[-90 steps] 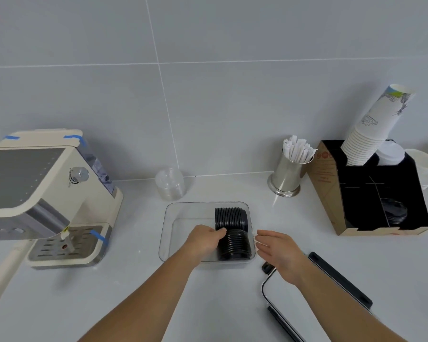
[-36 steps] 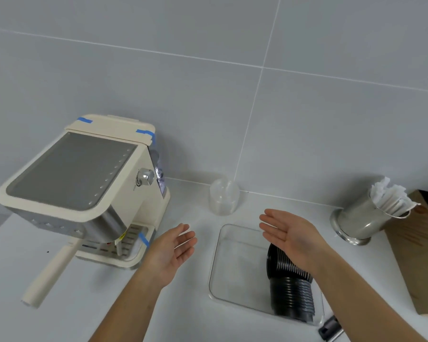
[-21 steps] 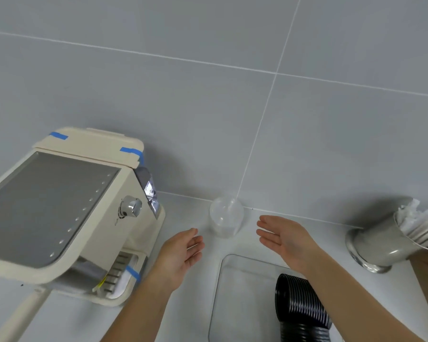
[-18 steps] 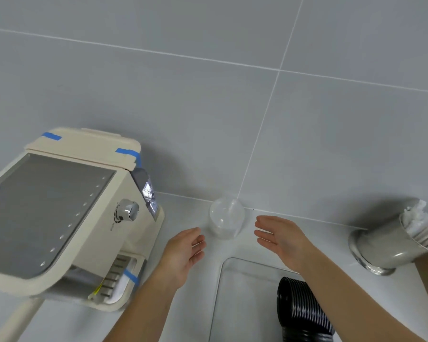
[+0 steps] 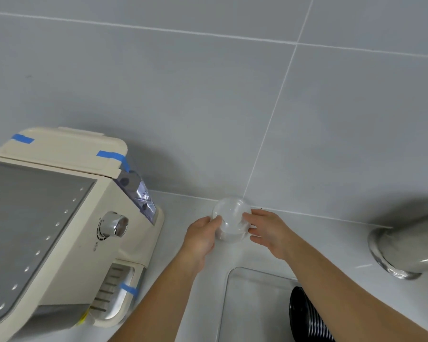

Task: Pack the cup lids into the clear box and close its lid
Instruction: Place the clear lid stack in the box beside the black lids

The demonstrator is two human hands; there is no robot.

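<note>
At frame centre, against the wall, a stack of clear cup lids is clamped on the tabletop between the left hand and right hand, above the clear box at lower right.

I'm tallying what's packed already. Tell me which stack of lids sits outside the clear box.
The stack of clear plastic lids by the wall, between both hands. The black ribbed lids lie inside the clear plastic box.
</note>
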